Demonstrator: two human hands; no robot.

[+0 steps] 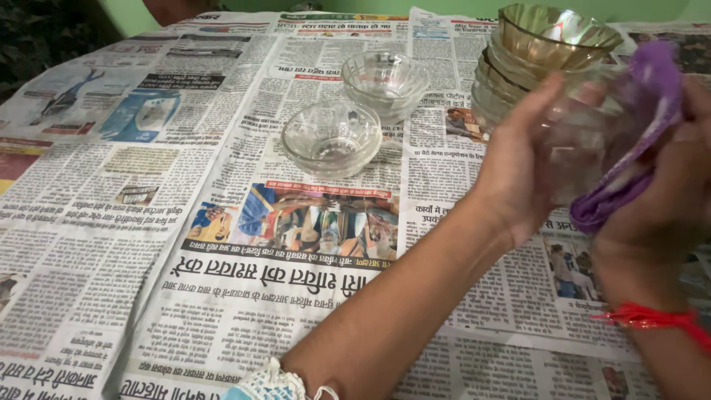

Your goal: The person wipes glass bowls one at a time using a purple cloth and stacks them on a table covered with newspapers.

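Nearest the camera, in the single head view, a white beaded band is seen on the left forearm, and a red thread is tied round the right wrist (652,318). Above the newspaper-covered table (222,296), at the right of the picture, a clear glass bowl (585,141) is held off the surface between both hands. The left hand (518,163) is spread around the bowl's near wall, thumb raised along the rim. The right hand (678,178) is closed on a purple cloth (637,133), which is pressed against the bowl's far side and folded under it. The glass is judged to be light, rigid, smooth and breakable, likely slippery if damp; a hold by the wall and rim, with the cloth between palm and glass, looks the surest. Just behind it a stack of amber-tinted bowls (548,44) stands on the paper. Two more clear bowls (333,137) (385,78) sit upright near the middle, close beside each other.
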